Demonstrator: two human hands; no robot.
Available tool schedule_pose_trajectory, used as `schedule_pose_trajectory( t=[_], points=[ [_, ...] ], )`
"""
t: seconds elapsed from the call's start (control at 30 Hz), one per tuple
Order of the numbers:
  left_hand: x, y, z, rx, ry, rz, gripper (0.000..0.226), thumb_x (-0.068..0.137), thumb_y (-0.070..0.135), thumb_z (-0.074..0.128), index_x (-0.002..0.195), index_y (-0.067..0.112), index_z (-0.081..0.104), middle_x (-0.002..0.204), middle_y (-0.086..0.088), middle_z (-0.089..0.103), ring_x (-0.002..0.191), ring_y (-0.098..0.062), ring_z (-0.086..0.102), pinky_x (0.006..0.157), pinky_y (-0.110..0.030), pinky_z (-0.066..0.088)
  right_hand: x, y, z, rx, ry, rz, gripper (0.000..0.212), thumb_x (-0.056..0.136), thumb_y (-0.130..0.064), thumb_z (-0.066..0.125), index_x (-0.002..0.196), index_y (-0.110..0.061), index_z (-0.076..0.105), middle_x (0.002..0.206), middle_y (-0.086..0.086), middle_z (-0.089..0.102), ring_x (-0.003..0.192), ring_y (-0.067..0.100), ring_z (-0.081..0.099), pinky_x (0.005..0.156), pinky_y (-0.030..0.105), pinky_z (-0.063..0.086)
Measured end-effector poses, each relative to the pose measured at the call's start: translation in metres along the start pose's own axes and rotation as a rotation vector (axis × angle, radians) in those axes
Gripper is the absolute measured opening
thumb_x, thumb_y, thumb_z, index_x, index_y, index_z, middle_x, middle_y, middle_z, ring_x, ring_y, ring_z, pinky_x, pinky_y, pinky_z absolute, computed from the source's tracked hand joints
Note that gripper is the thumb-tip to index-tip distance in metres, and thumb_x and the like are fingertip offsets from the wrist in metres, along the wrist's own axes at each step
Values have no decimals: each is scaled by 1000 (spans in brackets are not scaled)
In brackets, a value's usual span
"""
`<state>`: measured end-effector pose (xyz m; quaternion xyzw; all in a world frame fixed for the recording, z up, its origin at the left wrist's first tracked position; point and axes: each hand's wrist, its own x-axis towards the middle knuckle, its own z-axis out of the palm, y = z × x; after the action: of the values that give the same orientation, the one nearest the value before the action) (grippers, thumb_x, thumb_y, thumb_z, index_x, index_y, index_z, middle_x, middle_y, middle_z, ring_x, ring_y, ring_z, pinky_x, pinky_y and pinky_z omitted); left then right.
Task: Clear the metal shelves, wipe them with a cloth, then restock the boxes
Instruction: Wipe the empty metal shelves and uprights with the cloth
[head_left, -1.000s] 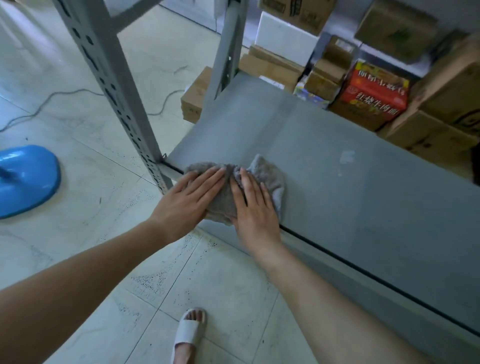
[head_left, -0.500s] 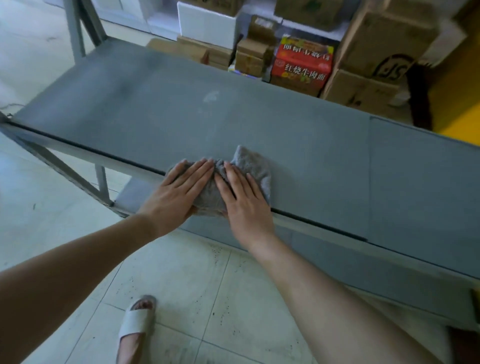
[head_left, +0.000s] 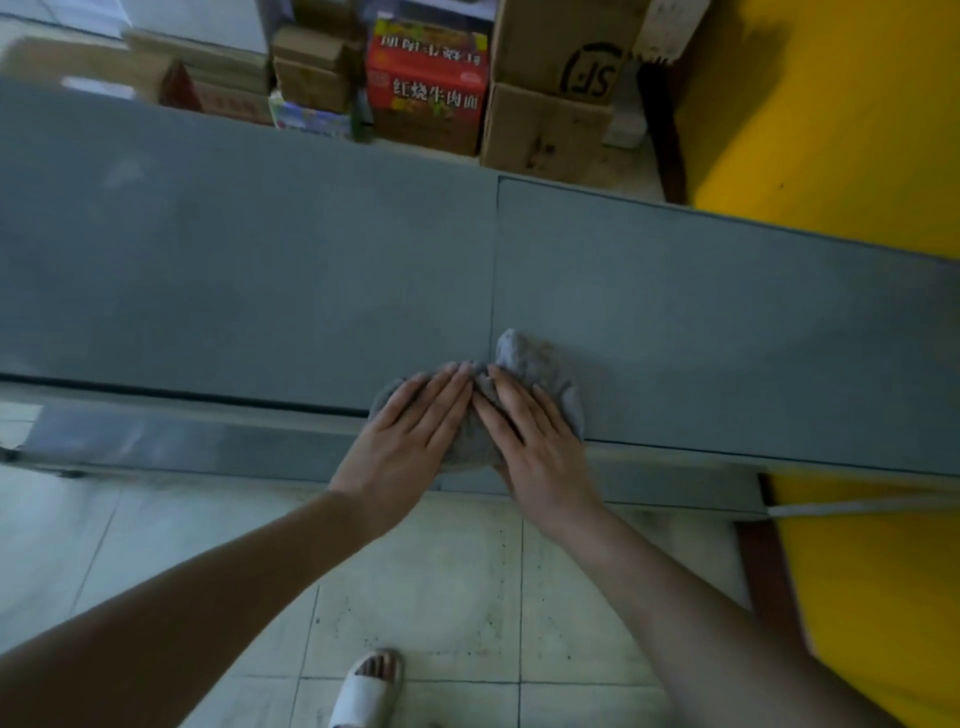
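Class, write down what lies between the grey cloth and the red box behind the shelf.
In the head view, only bare shelf surface separates the cloth from the red box; the panel seam runs through that stretch.

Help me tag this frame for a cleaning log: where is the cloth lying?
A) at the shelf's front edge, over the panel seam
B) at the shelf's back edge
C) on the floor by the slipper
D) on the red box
A: the cloth lies at the front edge of the shelf, across the seam, pressed flat by the left hand and right hand.
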<state>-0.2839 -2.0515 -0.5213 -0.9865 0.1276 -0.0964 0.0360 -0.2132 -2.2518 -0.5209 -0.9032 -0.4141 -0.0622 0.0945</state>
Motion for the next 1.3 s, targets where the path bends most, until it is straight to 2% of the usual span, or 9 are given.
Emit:
schedule_pose_trajectory(
  t=[0.17,0.4,0.5,0.6,0.7,0.83,1.0,1.17,1.3],
  points=[
    [46,66,-2,-25,12,54,72,100,16,37,156,-8,-3,166,-23,-7,155,-35,-1,126,-47,7,-43,64,-26,-4,-45,41,82,88,-6,73,158,-11,31,168,9,19,155,21,18,122,46,28],
    [110,182,6,-9,72,18,70,98,11,36,157,-7,3,167,-21,-3,155,-33,3,127,-47,8,-112,176,-46,-18,-1,-25,70,95,-8,59,159,-12,31,167,12,22,155,23,21,123,47,27],
    [145,248,10,6,96,-19,71,95,4,38,157,-5,5,168,-19,-2,156,-32,3,127,-47,8,-147,237,-56,-15,41,-67,63,97,-10,55,157,-12,35,165,13,27,153,24,27,123,45,26],
    [188,326,13,12,113,-26,71,93,6,34,158,-4,5,168,-18,0,156,-30,2,127,-46,4,-197,311,-71,-38,51,-61,57,101,-12,49,157,-13,36,165,12,28,152,24,28,124,44,24],
    [250,422,14,-13,143,59,72,92,4,36,157,-6,7,168,-19,2,156,-30,4,127,-45,3,-265,402,-92,-82,72,29,58,102,-13,47,158,-13,33,166,12,23,154,24,23,125,44,22],
    [310,509,13,-48,145,97,77,93,9,41,157,-7,1,167,-21,-3,156,-31,0,127,-44,0,-324,481,-117,-157,65,108,59,101,-8,45,158,-14,32,167,14,21,154,25,22,125,43,22],
    [365,598,19,-36,149,180,71,99,16,28,156,-7,-8,166,-22,-10,155,-33,-6,126,-44,-4,-387,558,-141,-302,22,201,56,104,-12,43,159,-15,30,167,14,21,153,27,25,125,42,22],
    [395,640,23,0,129,220,72,100,21,30,156,-6,-6,167,-22,-5,155,-32,-3,126,-44,-5,-414,597,-154,-367,-11,204,56,100,-10,36,155,-11,36,159,19,36,147,31,38,123,44,28],
    [402,650,25,17,137,234,68,100,19,28,157,-5,1,167,-21,2,156,-31,4,126,-43,-2,-419,608,-155,-406,-42,192,56,98,-10,32,153,-8,39,156,20,41,146,29,39,122,43,30]
  ],
)
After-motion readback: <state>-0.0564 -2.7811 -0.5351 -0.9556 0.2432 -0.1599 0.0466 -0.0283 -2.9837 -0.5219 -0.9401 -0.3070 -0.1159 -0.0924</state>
